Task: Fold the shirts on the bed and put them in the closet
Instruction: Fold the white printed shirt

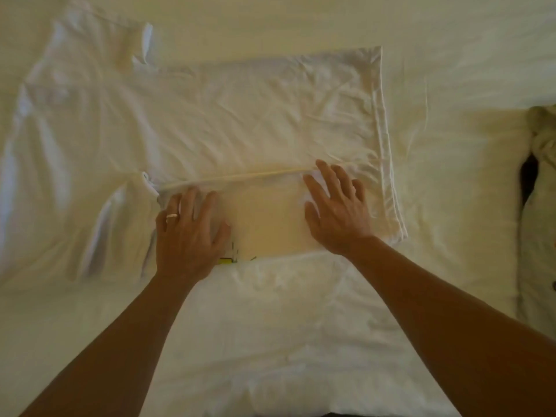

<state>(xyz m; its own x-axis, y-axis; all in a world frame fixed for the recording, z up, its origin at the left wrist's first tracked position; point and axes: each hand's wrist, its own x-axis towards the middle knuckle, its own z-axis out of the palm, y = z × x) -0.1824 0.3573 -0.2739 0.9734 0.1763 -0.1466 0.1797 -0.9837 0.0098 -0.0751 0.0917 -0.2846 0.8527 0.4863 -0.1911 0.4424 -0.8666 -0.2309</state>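
Lying creased, white shirt partly folded under flat hands.

shirt – white, yellow-green print at edge | bedsheet – cream | ring – gold

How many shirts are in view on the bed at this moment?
2. A white shirt lies spread across the bed's middle, both hands pressing flat on its near edge. A second, crumpled garment, probably a shirt, lies at the right edge, partly cut off. More may lie out of frame.
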